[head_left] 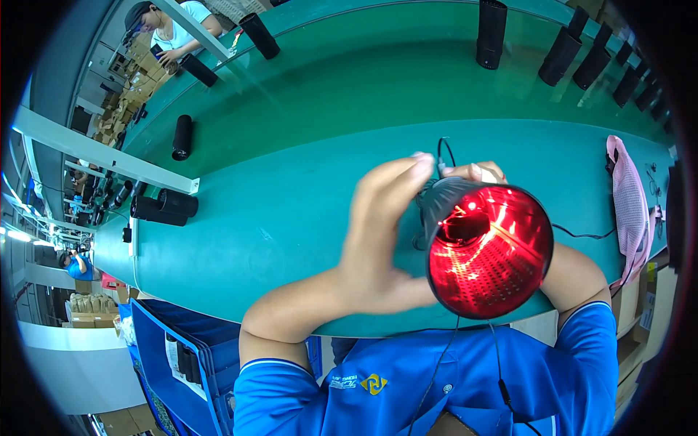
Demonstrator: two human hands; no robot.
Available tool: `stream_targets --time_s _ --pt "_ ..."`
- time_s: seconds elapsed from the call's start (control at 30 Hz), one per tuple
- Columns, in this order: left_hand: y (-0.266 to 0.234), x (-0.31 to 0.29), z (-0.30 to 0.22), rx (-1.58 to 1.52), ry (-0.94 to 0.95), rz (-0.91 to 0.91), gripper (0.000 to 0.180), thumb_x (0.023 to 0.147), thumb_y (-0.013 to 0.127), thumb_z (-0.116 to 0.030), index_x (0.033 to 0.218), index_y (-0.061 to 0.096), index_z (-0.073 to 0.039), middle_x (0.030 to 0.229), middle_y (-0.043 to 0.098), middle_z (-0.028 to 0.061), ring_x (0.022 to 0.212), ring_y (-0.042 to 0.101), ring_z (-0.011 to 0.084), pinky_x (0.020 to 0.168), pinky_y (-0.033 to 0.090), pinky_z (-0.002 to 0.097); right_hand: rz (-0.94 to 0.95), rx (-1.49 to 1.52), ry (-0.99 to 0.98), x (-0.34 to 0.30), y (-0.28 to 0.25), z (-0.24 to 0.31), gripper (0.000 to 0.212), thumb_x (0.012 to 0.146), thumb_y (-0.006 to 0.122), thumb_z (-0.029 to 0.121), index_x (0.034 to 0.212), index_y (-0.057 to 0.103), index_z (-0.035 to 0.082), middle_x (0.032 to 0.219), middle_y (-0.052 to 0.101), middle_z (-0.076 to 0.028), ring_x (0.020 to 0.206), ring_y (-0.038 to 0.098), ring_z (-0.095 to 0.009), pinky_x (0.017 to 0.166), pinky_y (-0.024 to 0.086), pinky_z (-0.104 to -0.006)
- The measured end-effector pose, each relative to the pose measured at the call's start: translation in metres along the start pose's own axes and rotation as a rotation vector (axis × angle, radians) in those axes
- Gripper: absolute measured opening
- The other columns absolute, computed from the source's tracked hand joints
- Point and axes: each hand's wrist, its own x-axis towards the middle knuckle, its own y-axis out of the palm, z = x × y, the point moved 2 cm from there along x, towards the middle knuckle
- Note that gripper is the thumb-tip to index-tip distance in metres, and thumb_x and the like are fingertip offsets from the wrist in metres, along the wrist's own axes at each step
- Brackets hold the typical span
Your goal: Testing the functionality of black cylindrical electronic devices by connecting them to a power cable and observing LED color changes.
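Nearest the camera, below the bench edge, is the person's blue short-sleeved shirt [407, 392], with thin black cables running down its front. Just above it, a black cone-shaped lamp with a red-lit perforated face [488, 251] is held over the near edge of the green bench [291, 203], its glowing face turned up toward the camera. The left hand [382, 240] is cupped against the lamp's left side, its grip closed on the dark body with the fingertips at the narrow end. The right hand [476, 173] (mostly hidden behind the lamp) pinches that narrow end where a thin black cable [445, 149] leaves it. To the right lies a pink mesh item [629, 203]. Farther off, black cylinders [491, 33] stand along the green conveyor belt.
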Motion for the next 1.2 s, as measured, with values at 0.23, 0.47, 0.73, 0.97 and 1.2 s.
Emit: stream_targets --time_s 0.23,0.47,0.73,0.97,1.2 --pt "-0.031 -0.014 -0.052 -0.226 0.084 -0.576 0.048 0.072 0.073 -0.032 0.108 0.056 -0.006 0.109 0.056 0.0129 0.105 0.052 0.0348 0.092 0.041 0.0416 -0.186 -0.310 -0.333 0.006 -0.001 0.004 0.069 0.067 0.073 0.007 0.128 0.041 0.008 0.117 0.055 -0.015 0.091 0.053 -0.025 0.082 0.041 -0.0356" --pt "-0.048 -0.024 -0.042 -0.241 0.067 -0.538 0.046 0.073 0.074 -0.032 0.108 0.056 -0.009 0.107 0.056 0.0099 0.103 0.052 0.0312 0.089 0.042 0.0395 -0.193 -0.266 -0.356 0.001 0.013 -0.003 0.067 0.067 0.072 0.006 0.127 0.042 0.009 0.116 0.056 -0.014 0.090 0.053 -0.025 0.080 0.042 -0.0359" --pt "-0.064 -0.016 -0.044 -0.281 0.103 -0.438 0.043 0.073 0.074 -0.032 0.107 0.057 -0.012 0.105 0.056 0.0064 0.101 0.052 0.0271 0.087 0.042 0.0372 -0.191 -0.285 -0.331 -0.001 0.010 0.003 0.066 0.067 0.072 0.006 0.126 0.042 0.009 0.116 0.056 -0.014 0.089 0.053 -0.025 0.080 0.041 -0.0357" --pt "-0.072 -0.008 -0.033 -0.329 0.132 -0.336 0.041 0.074 0.074 -0.032 0.107 0.057 -0.015 0.103 0.055 0.0034 0.099 0.052 0.0234 0.085 0.043 0.0351 -0.150 -0.332 -0.286 0.000 0.008 0.002 0.065 0.068 0.072 0.006 0.126 0.042 0.009 0.115 0.056 -0.014 0.090 0.054 -0.025 0.080 0.041 -0.0359" --pt "-0.065 0.009 -0.052 -0.349 0.182 -0.231 0.039 0.075 0.074 -0.032 0.107 0.058 -0.017 0.101 0.055 0.0008 0.097 0.051 0.0204 0.083 0.044 0.0333 -0.188 -0.278 -0.385 0.005 0.006 0.009 0.062 0.070 0.072 0.006 0.125 0.043 0.009 0.115 0.056 -0.015 0.091 0.055 -0.025 0.080 0.041 -0.0363"
